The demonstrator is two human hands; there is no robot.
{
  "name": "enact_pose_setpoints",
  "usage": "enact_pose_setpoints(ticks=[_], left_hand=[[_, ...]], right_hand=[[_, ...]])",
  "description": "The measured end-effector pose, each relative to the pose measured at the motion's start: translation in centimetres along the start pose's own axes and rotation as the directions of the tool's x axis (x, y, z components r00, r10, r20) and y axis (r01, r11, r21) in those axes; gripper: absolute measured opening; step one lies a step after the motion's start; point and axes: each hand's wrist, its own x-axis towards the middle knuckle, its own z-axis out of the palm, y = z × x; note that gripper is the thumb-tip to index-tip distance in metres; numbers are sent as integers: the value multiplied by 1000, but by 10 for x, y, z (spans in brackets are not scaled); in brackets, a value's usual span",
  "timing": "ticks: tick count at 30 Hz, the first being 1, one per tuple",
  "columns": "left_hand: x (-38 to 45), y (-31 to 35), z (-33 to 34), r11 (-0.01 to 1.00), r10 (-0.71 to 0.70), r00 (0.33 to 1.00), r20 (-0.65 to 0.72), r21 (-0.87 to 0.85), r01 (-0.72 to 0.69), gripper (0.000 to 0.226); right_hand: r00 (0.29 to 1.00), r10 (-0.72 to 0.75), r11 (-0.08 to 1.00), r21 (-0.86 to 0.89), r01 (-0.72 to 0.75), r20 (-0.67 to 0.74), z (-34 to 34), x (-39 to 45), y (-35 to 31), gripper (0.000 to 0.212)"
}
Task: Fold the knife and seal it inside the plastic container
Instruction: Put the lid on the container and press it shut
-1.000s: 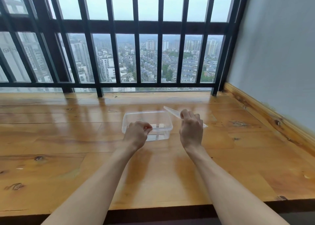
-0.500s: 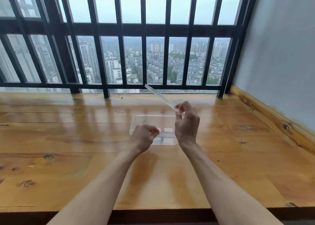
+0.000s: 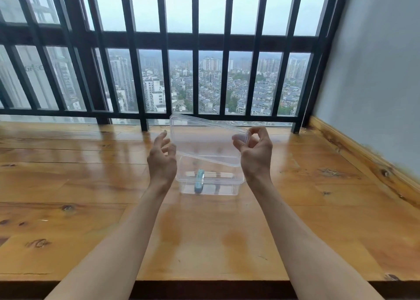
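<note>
A clear plastic container [image 3: 236, 187] stands on the wooden platform between my forearms. Inside it lies the folded knife [image 3: 199, 181], a short pale blue-green piece. Above the container hangs the clear lid [image 3: 204, 141], tilted, its far edge higher than its near edge. My right hand [image 3: 255, 155] pinches the lid's right end between thumb and fingers. My left hand [image 3: 161, 157] is at the lid's left edge with fingers spread and curled; whether it touches the lid I cannot tell.
The wooden platform [image 3: 91, 186] runs to a black barred railing [image 3: 141, 72] at the back and a grey wall [image 3: 375, 72] with a wooden skirting on the right. Its front edge is near the bottom of the view.
My right hand has lifted the lid from beside the container to above it and turned it flatter. My left hand has opened and risen to the lid's left edge.
</note>
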Motion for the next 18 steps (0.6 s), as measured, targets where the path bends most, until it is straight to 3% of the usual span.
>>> enact_pose_setpoints(ticks=[4, 9, 18], left_hand=[[1, 1, -3, 996, 8, 999, 31, -92, -6, 22], [-1, 1, 0, 988, -81, 997, 11, -130, 82, 15], [-2, -6, 3, 990, -134, 991, 24, -45, 135, 28]], right_hand=[[1000, 9, 998, 63, -9, -1, -5, 4, 2, 33], [999, 36, 997, -67, -38, -25, -10, 6, 13, 38], [991, 125, 936, -324, -137, -57, -10, 7, 38, 33]])
